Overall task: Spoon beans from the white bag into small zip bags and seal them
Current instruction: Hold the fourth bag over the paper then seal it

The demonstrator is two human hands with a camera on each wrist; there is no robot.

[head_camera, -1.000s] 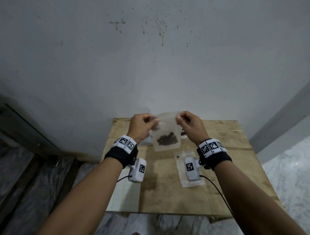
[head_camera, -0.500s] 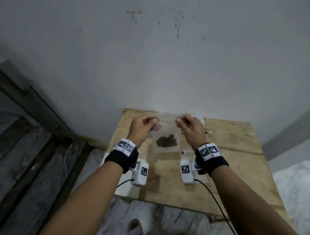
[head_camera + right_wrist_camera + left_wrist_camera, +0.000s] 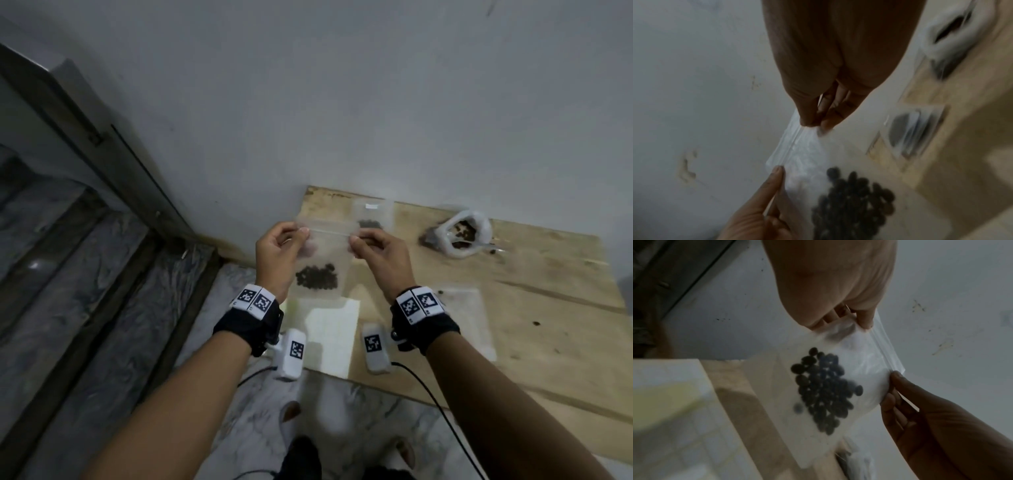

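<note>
Small zip bag (image 3: 322, 260) held up between both hands, beans (image 3: 317, 277) pooled at bottom. Left hand (image 3: 275, 255) pinches left top corner at zip strip; right hand (image 3: 380, 253) pinches right top corner. Compared with second ago: same two-corner pinch, hands slightly wider apart, strip stretched flat; seal looks nearly or fully pressed. White bag (image 3: 460, 236) beyond right hand on worktop (image 3: 531, 329); filled bag (image 3: 371, 219) just behind held one. Next, likely: set aside.
</note>
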